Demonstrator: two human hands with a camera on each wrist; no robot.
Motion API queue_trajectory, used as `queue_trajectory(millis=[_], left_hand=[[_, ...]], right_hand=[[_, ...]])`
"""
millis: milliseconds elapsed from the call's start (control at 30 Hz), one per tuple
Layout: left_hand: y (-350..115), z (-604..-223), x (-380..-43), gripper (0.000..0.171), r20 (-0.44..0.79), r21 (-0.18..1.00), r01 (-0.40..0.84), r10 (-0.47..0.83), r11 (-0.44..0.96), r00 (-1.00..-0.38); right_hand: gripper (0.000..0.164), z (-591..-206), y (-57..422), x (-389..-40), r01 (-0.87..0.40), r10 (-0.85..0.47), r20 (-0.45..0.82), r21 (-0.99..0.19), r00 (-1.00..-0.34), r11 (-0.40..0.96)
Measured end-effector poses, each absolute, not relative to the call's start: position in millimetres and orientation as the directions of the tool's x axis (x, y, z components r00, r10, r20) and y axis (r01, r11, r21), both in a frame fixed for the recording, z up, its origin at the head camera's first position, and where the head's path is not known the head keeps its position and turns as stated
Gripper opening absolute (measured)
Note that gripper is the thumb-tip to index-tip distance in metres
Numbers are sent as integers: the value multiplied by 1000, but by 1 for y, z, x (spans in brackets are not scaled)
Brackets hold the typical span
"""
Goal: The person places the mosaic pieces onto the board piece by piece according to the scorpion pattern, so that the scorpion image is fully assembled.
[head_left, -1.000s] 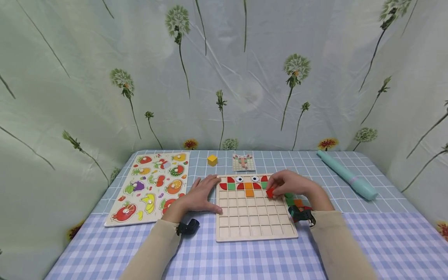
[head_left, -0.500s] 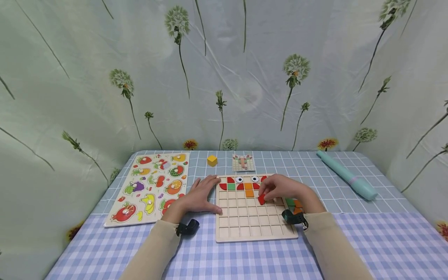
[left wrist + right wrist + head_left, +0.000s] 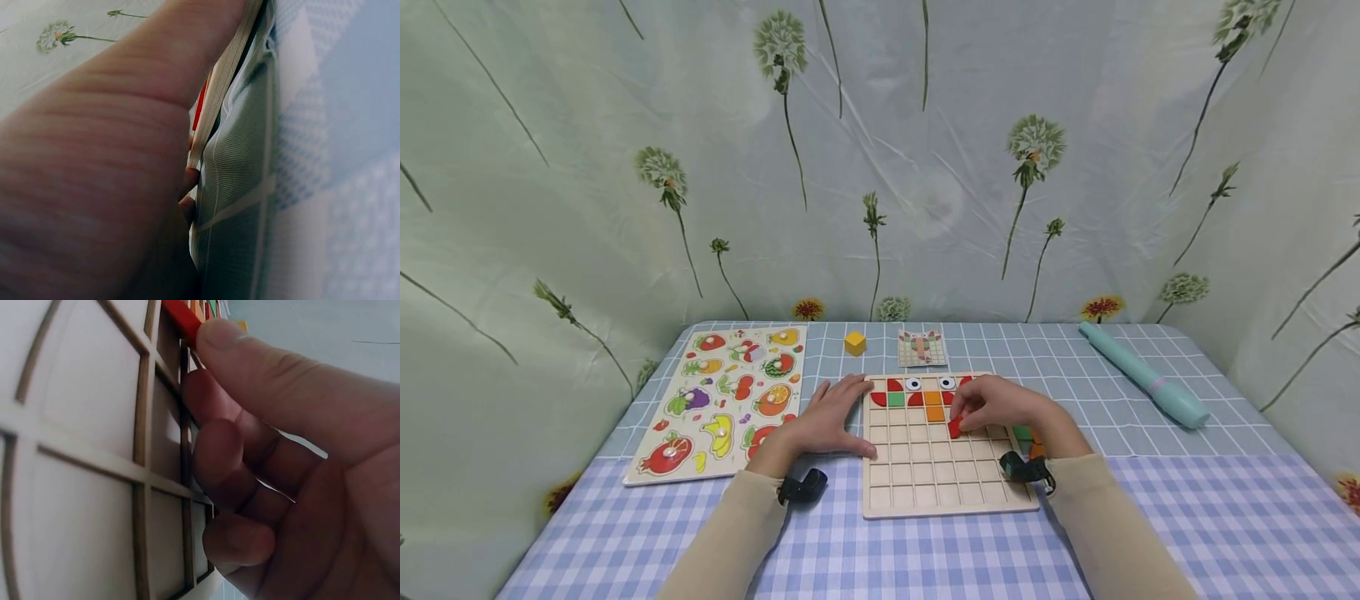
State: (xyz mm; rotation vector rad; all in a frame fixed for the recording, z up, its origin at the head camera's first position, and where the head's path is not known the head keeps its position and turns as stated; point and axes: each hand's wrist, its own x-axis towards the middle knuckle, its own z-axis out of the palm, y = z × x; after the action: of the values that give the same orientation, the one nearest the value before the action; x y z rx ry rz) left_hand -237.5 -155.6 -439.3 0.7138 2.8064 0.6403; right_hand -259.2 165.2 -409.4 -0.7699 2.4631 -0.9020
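Note:
My right hand (image 3: 996, 405) pinches a red tile (image 3: 955, 427) between thumb and fingers, low over the wooden grid board (image 3: 917, 476). In the right wrist view the red tile (image 3: 182, 317) is tilted, one end at a grid cell. On the board's upper rows lie red pieces, a green tile (image 3: 896, 400), two orange tiles (image 3: 935, 413) and two round eye pieces (image 3: 913, 384). With fingers spread, my left hand (image 3: 829, 423) rests along the board's left edge. The right hand hides part of the board's upper right.
Loose green and orange tiles (image 3: 1036, 448) lie right of the board, partly behind the right wrist. A fruit puzzle board (image 3: 748, 433) is at left. Behind stand a yellow cube (image 3: 855, 343) and a small pattern card (image 3: 922, 348). A teal roll (image 3: 1146, 377) lies at back right.
My right hand has moved left and slightly down across the board with the red tile, slowing in the last half second. The left hand has stayed in place.

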Motion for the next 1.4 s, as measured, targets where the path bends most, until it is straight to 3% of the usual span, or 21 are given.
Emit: queue_trajectory(millis=[333,633,900,1400], left_hand=[[-156,-440,-238,106,-60,448,413,488,793,-871],[-157,-440,-239,106,-58,452,415,490,790,-870],[-156,-439,-240,106,-60,448,421,496,789,-866],[-156,-441,-239,108,-62,450,412,488,792,-871]], right_hand=[[6,-410,159,-258,-361,-606,-183,-659,-774,660],[3,-407,159,-258,-303,-542,-189,-659,-819,688],[6,-400,187,-260,-306,-515,-149,-656,-844,690],[18,-400,229,-261,-216,-431,-227,-612,-873,761]])
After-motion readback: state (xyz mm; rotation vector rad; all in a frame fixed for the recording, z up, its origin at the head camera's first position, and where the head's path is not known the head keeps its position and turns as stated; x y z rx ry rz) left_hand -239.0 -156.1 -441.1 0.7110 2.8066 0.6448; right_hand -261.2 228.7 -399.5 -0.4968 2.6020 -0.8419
